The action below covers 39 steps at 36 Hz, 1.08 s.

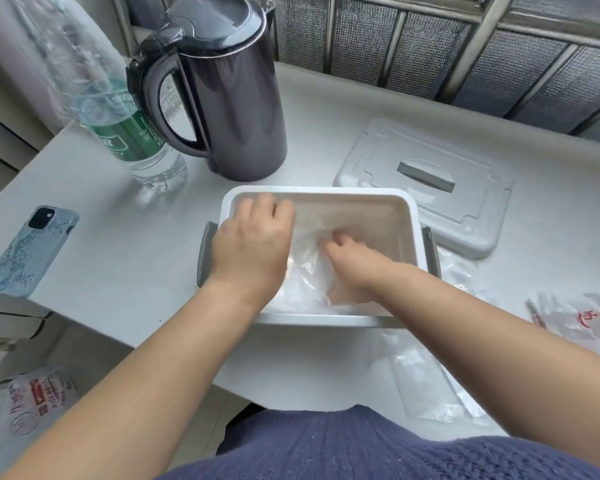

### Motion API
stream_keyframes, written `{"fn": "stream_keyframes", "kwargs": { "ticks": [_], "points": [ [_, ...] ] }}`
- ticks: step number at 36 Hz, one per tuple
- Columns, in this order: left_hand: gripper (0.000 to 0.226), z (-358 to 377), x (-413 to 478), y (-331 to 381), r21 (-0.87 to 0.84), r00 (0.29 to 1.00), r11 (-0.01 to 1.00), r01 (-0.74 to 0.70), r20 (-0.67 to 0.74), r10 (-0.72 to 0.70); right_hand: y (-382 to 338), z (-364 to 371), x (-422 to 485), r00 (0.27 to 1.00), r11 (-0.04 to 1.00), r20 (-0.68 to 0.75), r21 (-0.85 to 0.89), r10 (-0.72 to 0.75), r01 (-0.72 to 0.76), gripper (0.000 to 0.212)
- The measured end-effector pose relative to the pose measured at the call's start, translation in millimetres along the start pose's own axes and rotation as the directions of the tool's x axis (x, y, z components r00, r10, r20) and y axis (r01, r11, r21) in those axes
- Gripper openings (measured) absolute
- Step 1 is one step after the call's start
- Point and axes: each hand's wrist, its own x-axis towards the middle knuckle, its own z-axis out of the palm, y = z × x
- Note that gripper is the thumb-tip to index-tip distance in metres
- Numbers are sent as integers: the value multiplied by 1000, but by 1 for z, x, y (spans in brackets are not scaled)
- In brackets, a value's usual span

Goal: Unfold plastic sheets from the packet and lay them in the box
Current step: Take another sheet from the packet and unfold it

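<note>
Clear plastic bottle and dark kettle stand behind the white box. My left hand lies flat, fingers straight, pressing the plastic sheet inside the box. My right hand rests on the sheet with fingers bent; I cannot tell if it grips. Lid and packet lie to the right.

Found a white desk carrying everything. Toward its far left corner, noted a dark electric kettle upright, with a green-labelled water bottle just beside it. Near the left edge, saw a phone lying camera side up in a patterned case. At the middle, saw an open white box with grey latches, its lid flat behind it to the right. By the right edge, spotted a red-printed packet; near the front edge, folded clear plastic sheets.
</note>
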Motion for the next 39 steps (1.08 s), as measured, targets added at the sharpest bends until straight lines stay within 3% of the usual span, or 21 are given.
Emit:
{"fn": "stream_keyframes", "kwargs": {
  "ticks": [1,2,3,4,6,9,13,16,18,20,22,23,25,27,29,32,34,36,38,39],
  "points": [
    [21,2,1,2,-116,987,980,-160,-44,155,1,2,2,1000,1000,10,-6,-23,23,84],
    [18,5,3,4,-244,955,927,-285,7,296,1,3,2,999,999,10,-7,-44,44,86],
    [22,8,4,7,-342,908,881,-326,144,393,3,2,2,998,998,9,-5,-59,59,84],
    [26,11,5,8,-375,837,885,-277,359,414,4,1,1,997,997,8,-13,-72,72,79],
    [41,22,5,2,-207,656,943,-260,679,330,8,-1,-2,997,993,21,-82,-80,82,75],
    [52,32,0,-7,-14,542,940,-341,814,208,14,-2,-7,997,982,38,-173,-66,72,61],
    [47,26,2,-1,41,603,950,-310,781,164,13,1,-9,998,978,14,-201,-53,55,43],
    [40,13,7,2,44,738,977,-210,662,129,11,-8,-16,991,978,-102,-199,-84,63,29],
    [37,2,7,1,11,828,995,-99,555,77,14,-16,-28,960,990,-254,-109,-115,89,32],
    [33,-6,4,4,-70,915,997,17,404,12,18,-21,-44,846,981,-518,66,-124,184,30],
    [32,-12,-2,16,-215,978,974,71,207,-26,24,-23,-61,630,933,-774,180,-61,312,22],
    [32,-13,-5,24,-299,994,953,50,111,-18,30,-19,-67,536,911,-844,236,19,339,19],
    [30,-12,-10,44,-418,997,907,-46,-73,17,44,-9,-79,469,851,-853,409,228,329,16],
    [25,-9,-17,71,-459,978,876,-150,-200,62,60,6,-93,489,780,-770,574,410,251,15],
    [20,-5,-26,100,-456,935,845,-280,-328,133,83,28,-104,555,740,-661,662,505,115,16],
    [20,2,-46,136,-429,849,774,-466,-464,254,111,69,-116,823,821,-412,560,392,-111,35],
    [16,15,-64,152,-449,823,704,-550,-433,367,119,88,-123,953,906,-181,393,244,-157,55],
    [15,30,-83,183,-472,839,697,-540,-237,490,133,103,-140,970,949,-101,252,221,-190,61],
    [39,42,-93,188,-449,815,805,-387,243,527,133,108,-139,955,944,-157,255,252,-207,59],
    [58,51,-97,187,-379,744,868,-321,466,478,134,110,-139,943,934,-188,286,276,-216,58]
  ]
}}
